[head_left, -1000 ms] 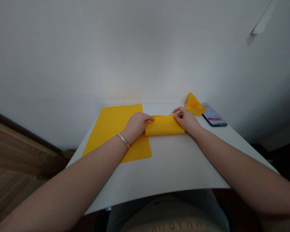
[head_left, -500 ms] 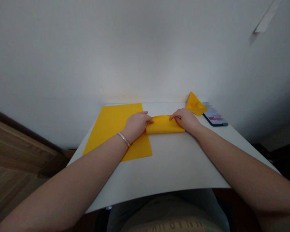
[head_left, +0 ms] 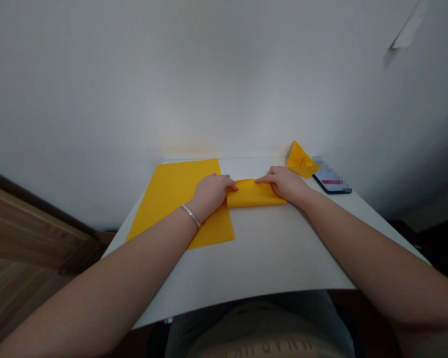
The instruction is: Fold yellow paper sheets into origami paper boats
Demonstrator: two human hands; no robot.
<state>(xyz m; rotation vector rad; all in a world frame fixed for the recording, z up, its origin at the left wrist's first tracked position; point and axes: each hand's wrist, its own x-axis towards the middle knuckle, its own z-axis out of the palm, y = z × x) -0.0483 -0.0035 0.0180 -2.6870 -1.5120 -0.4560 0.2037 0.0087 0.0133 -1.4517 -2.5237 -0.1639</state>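
Note:
A folded strip of yellow paper [head_left: 257, 195] lies crosswise on the white table, its far edge slightly bowed up. My left hand [head_left: 213, 190], with a silver bangle at the wrist, grips the strip's left end between closed fingers. At the far right side, my right hand [head_left: 282, 182] is closed on the strip, its index finger stretched along the upper edge; the thumb is hard to make out. Under my left wrist lies a flat yellow sheet [head_left: 175, 191]. A folded yellow paper piece with a pointed top [head_left: 300, 161] stands just beyond my right hand.
A phone [head_left: 332, 181] with a lit, partly blurred screen lies at the right, touching or close behind the pointed paper piece. The white table [head_left: 276, 253] meets a pale wall [head_left: 224, 89] at the back. Wooden furniture [head_left: 30, 233] stands at the left.
My right index finger has slid left along the strip's upper edge and straightened. My left hand stays at the strip's left end.

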